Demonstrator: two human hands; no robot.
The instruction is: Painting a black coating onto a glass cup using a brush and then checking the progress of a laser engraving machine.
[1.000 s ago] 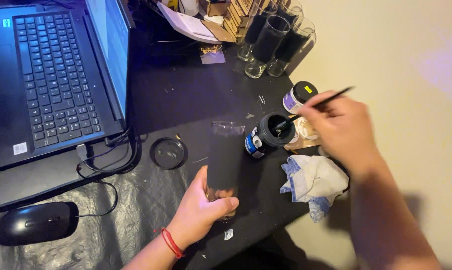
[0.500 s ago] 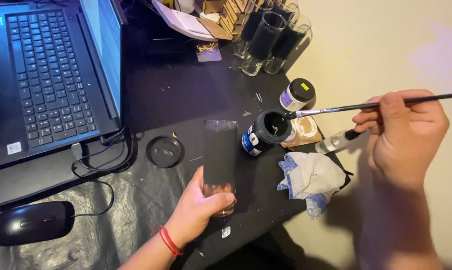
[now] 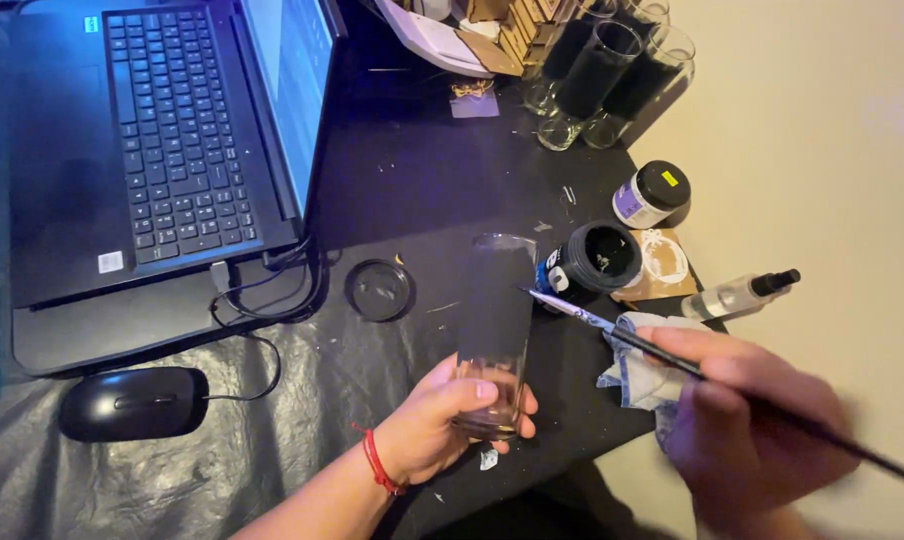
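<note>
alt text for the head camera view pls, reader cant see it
A person's left hand grips the base of a tall drinking glass painted black, while the right hand brings a thin paintbrush to its side. Beside them on the dark table sit an open jar of black paint, a laptop and a mouse.

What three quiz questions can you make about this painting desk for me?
1. True or false: the left hand holds the black-painted glass near its base.
2. What does the right hand hold? A) paintbrush B) spray bottle C) computer mouse
3. Fill in: the round lid lies beside the laptop; the open paint jar holds ____ paint.

Key: 1 true; 2 A; 3 black.
</note>
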